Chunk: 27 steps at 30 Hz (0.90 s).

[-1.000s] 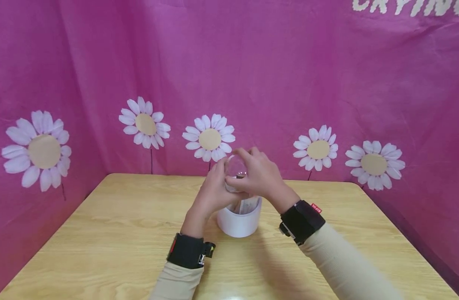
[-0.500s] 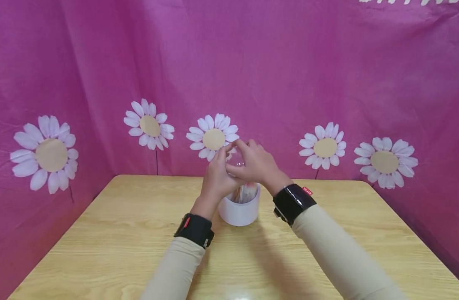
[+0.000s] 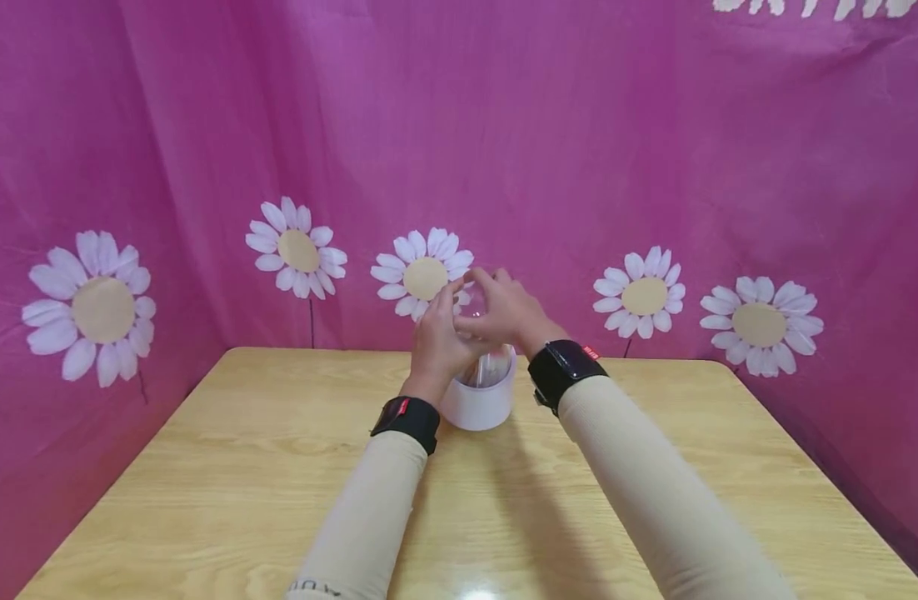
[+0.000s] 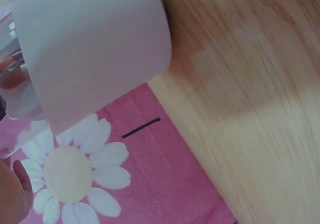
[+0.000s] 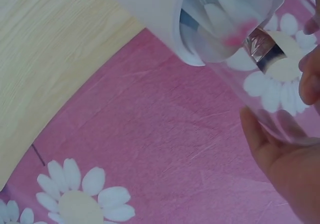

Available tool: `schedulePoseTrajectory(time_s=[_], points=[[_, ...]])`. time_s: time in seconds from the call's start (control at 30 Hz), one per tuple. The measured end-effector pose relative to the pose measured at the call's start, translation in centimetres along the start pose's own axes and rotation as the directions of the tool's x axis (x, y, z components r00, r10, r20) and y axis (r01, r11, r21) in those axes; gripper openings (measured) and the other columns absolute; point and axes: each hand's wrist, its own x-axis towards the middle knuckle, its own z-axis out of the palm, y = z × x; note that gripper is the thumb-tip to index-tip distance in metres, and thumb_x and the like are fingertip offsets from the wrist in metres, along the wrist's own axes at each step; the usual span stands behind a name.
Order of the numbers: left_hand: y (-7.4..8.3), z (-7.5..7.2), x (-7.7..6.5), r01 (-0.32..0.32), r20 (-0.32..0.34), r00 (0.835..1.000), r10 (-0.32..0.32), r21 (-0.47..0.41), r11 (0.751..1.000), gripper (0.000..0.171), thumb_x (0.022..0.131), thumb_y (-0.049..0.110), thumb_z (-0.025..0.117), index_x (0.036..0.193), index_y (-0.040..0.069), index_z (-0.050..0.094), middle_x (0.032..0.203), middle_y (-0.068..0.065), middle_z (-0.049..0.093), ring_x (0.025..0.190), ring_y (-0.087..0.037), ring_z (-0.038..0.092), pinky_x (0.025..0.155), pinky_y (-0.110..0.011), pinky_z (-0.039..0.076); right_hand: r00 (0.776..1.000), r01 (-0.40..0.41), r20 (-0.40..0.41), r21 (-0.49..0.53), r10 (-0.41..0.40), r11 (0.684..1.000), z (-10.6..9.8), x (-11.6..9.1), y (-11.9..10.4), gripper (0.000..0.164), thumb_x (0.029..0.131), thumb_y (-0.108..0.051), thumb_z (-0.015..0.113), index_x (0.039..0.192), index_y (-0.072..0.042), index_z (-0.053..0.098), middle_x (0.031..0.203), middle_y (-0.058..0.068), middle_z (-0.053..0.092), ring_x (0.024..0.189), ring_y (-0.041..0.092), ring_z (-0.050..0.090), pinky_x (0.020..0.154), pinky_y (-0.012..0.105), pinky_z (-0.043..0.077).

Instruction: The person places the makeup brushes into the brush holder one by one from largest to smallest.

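A white round holder [image 3: 477, 410] stands on the table, and a clear domed cover [image 3: 475, 303] rises above its rim. Inside are several slim brush-like items [image 5: 267, 51], seen through the clear plastic; one shows a shiny copper band and a dark end. My left hand [image 3: 436, 340] grips the cover from the left. On the other side my right hand [image 3: 506, 313] curls fingers and thumb round it, also visible in the right wrist view. The left wrist view shows the holder's smooth side close up. The cover's lower edge is partly hidden by my hands.
The wooden table [image 3: 227, 467] has a light grain, and its back edge lies just beyond the holder. A pink cloth [image 3: 534, 150] with white daisies hangs behind and along both sides.
The holder, with the cover above it and both my hands on the cover, has moved away from me toward the table's back edge. My arms stretch farther forward. The grip looks the same.
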Motion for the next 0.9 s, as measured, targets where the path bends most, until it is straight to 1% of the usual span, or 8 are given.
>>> schedulePoseTrajectory(time_s=[0.17,0.3,0.4,0.5,0.63,0.8,0.9], points=[[-0.1,0.5,0.3,0.017,0.009,1.0,-0.017,0.02,1.0,0.095,0.073,0.048,0.09,0.151,0.02,0.043,0.143,-0.005,0.058,0.123,-0.027,0.06,0.099,-0.048,0.052,1.0,-0.029,-0.004,-0.024,0.028,0.999,0.0,0.2,0.3,0.078,0.087,-0.045,0.073,0.153,-0.02,0.039,0.146,0.021,0.042,0.128,0.037,0.046,0.096,0.055,0.052],[-0.3,0.8,0.4,0.015,0.004,1.0,-0.015,0.007,1.0,0.095,0.073,0.047,0.09,0.151,0.02,0.043,0.144,-0.005,0.057,0.124,-0.028,0.06,0.099,-0.049,0.052,0.999,-0.03,-0.013,-0.06,0.029,0.998,0.0,0.3,0.2,0.076,0.086,-0.045,0.072,0.15,-0.02,0.042,0.142,0.02,0.046,0.124,0.036,0.05,0.094,0.056,0.052],[-0.5,0.8,0.5,0.008,-0.025,1.0,-0.008,0.004,1.0,0.095,0.072,0.045,0.091,0.151,0.02,0.044,0.144,-0.006,0.058,0.122,-0.028,0.061,0.098,-0.048,0.052,1.0,-0.018,-0.018,-0.078,0.016,0.997,-0.1,0.5,-0.1,0.071,0.085,-0.047,0.071,0.146,-0.021,0.046,0.136,0.018,0.05,0.118,0.034,0.053,0.093,0.055,0.053],[-1.1,0.9,0.2,0.0,-0.042,0.999,0.001,0.018,1.0,0.095,0.071,0.045,0.092,0.149,0.019,0.046,0.142,-0.006,0.059,0.12,-0.028,0.063,0.096,-0.047,0.053,1.0,-0.019,-0.022,-0.079,0.018,0.997,0.6,0.7,-0.1,0.067,0.084,-0.047,0.072,0.142,-0.023,0.049,0.132,0.015,0.052,0.115,0.031,0.054,0.091,0.053,0.055],[-1.5,1.0,0.3,-0.022,-0.048,0.999,0.023,0.022,1.0,0.094,0.071,0.047,0.091,0.149,0.017,0.047,0.141,-0.006,0.06,0.118,-0.03,0.064,0.095,-0.047,0.054,0.999,-0.032,-0.031,-0.068,0.03,0.997,0.9,0.8,0.0,0.067,0.082,-0.045,0.073,0.142,-0.024,0.05,0.133,0.014,0.052,0.116,0.03,0.053,0.091,0.053,0.055],[-1.5,1.2,0.6,-0.012,-0.043,0.999,0.013,0.008,1.0,0.096,0.071,0.046,0.091,0.15,0.018,0.045,0.141,-0.007,0.059,0.121,-0.029,0.062,0.097,-0.047,0.053,0.999,-0.042,-0.026,-0.065,0.04,0.997,0.7,1.2,0.2,0.072,0.082,-0.047,0.073,0.145,-0.024,0.048,0.135,0.014,0.052,0.117,0.03,0.053,0.092,0.054,0.055],[-1.3,1.4,0.9,-0.007,-0.042,0.999,0.007,0.0,1.0,0.095,0.072,0.045,0.091,0.151,0.019,0.044,0.141,-0.008,0.059,0.123,-0.027,0.061,0.098,-0.048,0.053,0.999,-0.044,-0.032,-0.075,0.041,0.996,0.4,1.4,0.4,0.071,0.083,-0.048,0.072,0.145,-0.023,0.048,0.135,0.014,0.052,0.117,0.031,0.053,0.093,0.054,0.054]])
